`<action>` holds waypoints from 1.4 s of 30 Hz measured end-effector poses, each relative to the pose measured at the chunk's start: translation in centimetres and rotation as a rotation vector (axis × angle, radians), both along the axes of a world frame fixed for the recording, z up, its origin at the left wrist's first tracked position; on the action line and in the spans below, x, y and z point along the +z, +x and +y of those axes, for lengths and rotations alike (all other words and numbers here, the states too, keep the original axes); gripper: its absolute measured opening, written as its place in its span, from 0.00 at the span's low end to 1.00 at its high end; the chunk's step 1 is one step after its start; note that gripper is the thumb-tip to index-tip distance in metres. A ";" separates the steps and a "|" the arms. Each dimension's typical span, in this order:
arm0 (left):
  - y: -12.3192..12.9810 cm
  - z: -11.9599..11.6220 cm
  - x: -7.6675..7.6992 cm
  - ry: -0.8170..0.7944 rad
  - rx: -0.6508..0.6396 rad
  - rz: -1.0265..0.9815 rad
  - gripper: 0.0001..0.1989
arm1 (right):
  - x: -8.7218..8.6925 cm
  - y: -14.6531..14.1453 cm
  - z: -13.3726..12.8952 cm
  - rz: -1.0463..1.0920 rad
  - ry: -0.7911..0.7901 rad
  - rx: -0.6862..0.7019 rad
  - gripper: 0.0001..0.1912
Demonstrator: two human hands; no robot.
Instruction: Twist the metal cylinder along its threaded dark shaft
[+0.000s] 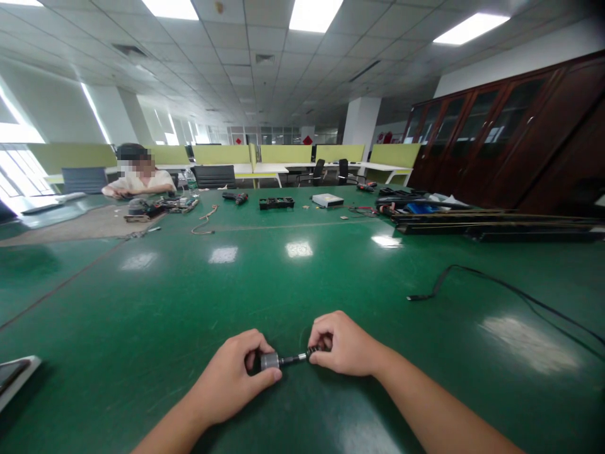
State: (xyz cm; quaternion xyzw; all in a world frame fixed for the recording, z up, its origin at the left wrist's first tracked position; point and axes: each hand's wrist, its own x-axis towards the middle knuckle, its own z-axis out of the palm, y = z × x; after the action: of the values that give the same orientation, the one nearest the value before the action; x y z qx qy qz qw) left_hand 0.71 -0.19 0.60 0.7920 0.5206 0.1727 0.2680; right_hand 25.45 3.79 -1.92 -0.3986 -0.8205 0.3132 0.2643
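Near the front of the green table (pixel 255 277), my left hand (pixel 236 372) has its thumb and fingers closed around a grey metal cylinder (pixel 270 360). A thin dark shaft (pixel 289 360) with a silvery section runs right from the cylinder. At the shaft's right end, my right hand (pixel 344 345) pinches a small black ribbed part (pixel 312 353), which its fingers partly cover. The shaft lies roughly level between both hands, just above or on the tabletop; which of the two I cannot tell.
A black cable (pixel 491 276) crosses the right side. Farther back are a power drill (pixel 235 197), a black frame (pixel 276 203), a silver box (pixel 328 200) and long dark strips (pixel 472 226). A seated person (pixel 146 180) is at the far left. A device corner (pixel 19 378) shows at the left edge.
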 end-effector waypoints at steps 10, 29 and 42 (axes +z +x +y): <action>-0.1 0.0 -0.2 0.004 -0.001 0.004 0.09 | 0.0 -0.6 -0.3 -0.016 0.046 0.022 0.04; -0.2 -0.1 -0.2 0.008 -0.027 -0.033 0.10 | -0.3 -2.8 -1.9 0.064 0.039 0.093 0.13; 0.1 -0.1 0.3 -0.012 -0.002 0.013 0.09 | -0.3 -2.8 -1.8 0.025 0.062 0.110 0.11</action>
State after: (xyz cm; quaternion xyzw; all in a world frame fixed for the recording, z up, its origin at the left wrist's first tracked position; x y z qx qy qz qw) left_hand 0.82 -0.27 0.85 0.7920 0.5226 0.1639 0.2697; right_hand 22.65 2.00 -2.21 -0.3404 -0.8471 0.3068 0.2691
